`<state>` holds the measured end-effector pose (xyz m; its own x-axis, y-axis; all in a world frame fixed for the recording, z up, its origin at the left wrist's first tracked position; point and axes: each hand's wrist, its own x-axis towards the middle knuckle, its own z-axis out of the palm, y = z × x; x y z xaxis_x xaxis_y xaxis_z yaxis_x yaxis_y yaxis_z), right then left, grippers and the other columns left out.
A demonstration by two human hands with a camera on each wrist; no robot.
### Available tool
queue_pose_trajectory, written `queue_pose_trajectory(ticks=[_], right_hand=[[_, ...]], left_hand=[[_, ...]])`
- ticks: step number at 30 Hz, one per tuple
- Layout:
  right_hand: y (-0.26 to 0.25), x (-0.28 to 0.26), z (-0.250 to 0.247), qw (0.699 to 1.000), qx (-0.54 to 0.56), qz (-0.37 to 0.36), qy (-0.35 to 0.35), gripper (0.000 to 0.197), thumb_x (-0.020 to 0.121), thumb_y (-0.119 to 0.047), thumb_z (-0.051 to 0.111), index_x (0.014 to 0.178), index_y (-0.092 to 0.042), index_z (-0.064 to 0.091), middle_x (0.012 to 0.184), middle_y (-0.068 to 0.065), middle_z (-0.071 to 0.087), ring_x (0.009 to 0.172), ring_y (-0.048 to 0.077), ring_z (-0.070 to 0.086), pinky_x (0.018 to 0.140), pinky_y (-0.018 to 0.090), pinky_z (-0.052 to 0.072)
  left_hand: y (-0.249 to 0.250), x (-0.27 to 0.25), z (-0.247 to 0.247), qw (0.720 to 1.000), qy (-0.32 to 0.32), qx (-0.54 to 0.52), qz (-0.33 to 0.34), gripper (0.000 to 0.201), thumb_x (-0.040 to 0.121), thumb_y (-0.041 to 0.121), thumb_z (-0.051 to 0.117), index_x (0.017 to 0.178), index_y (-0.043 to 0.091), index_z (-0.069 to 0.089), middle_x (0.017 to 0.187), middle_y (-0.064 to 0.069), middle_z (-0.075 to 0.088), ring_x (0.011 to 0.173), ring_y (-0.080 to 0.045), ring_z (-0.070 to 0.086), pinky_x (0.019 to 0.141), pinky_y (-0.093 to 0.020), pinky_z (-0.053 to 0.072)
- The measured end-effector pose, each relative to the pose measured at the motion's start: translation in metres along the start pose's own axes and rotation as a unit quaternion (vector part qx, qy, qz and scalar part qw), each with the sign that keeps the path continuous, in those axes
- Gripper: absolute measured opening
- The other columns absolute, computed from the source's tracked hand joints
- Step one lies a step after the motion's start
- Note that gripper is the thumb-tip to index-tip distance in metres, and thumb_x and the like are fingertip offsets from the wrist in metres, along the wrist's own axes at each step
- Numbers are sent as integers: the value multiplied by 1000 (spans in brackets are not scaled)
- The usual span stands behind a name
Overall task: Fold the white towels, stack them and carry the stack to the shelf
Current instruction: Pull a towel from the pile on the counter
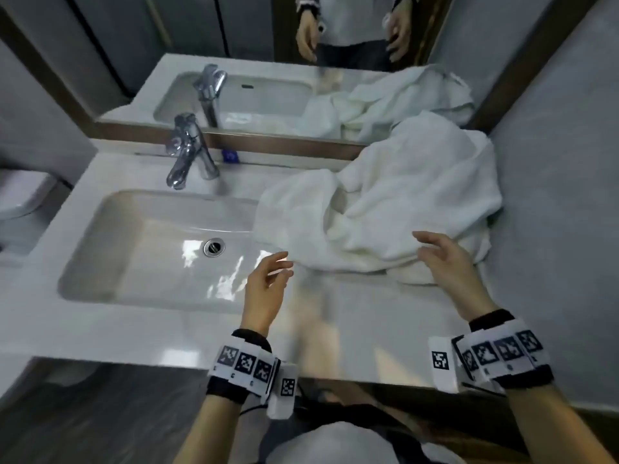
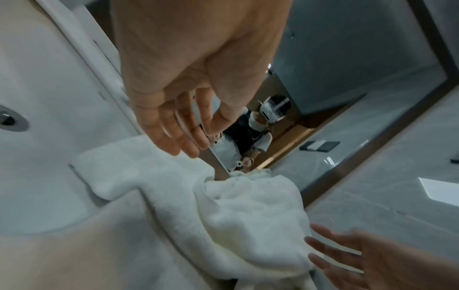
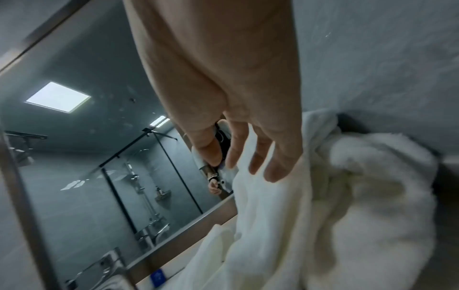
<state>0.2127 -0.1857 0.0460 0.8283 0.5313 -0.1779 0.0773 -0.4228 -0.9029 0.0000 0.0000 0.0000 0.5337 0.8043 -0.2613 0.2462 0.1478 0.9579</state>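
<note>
The white towels (image 1: 395,209) lie in a crumpled heap on the right of the counter (image 1: 351,316), one edge spilling over the sink (image 1: 100,262) rim. Both the left hand (image 1: 264,283) and the right hand (image 1: 449,262) hover at the near edge, fingers spread, grasping nothing. The cloth looks soft, limp and light; a corner or hem is probably the best hold.

The heaped white towels (image 1: 395,209) hide the counter's (image 1: 368,316) back right corner and the sink's (image 1: 110,229) right rim, their count impossible to tell.
</note>
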Motion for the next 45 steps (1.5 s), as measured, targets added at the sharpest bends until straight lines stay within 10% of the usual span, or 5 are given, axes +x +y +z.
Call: queue_pose_trajectory(ticks=[18, 26, 31, 38, 45], right_hand=[[17, 64, -30, 965, 130, 136, 183, 43, 83, -12, 66, 122, -1, 52, 123, 15, 61, 110, 26, 59, 100, 44, 47], [11, 44, -38, 986, 80, 62, 131, 16, 78, -7, 61, 93, -12, 57, 90, 0, 62, 88, 18, 57, 75, 30, 49], [16, 23, -43, 998, -45, 4, -53, 24, 79, -7, 66, 71, -25, 52, 67, -12, 55, 56, -8, 54, 50, 4, 39], [30, 5, -26, 969, -117, 20, -215, 12, 81, -9, 64, 73, -4, 57, 74, 5, 57, 70, 10, 50, 59, 15, 38], [52, 7, -39, 984, -87, 35, -152, 28, 86, 2, 54, 113, 1, 58, 112, 10, 63, 104, 18, 58, 87, 21, 45]], left_hand=[[14, 70, 101, 978, -164, 87, -99, 70, 89, 1, 48, 147, 23, 16, 93, -8, 54, 76, -21, 52, 68, -29, 46], [20, 75, 123, 845, -178, 501, -53, 52, 82, 40, 63, 125, 14, 51, 130, -14, 41, 123, -33, 39, 97, -39, 40], [35, 69, 134, 883, -162, 400, 182, 33, 85, 24, 62, 114, 10, 56, 131, -10, 43, 125, -27, 37, 98, -31, 35], [58, 64, 181, 941, -273, 199, 13, 58, 86, 63, 46, 120, 17, 46, 113, 5, 53, 109, -17, 50, 87, -27, 36], [54, 62, 178, 915, -274, 287, 74, 13, 87, 14, 56, 77, 13, 47, 72, 1, 42, 68, -14, 40, 67, -29, 33]])
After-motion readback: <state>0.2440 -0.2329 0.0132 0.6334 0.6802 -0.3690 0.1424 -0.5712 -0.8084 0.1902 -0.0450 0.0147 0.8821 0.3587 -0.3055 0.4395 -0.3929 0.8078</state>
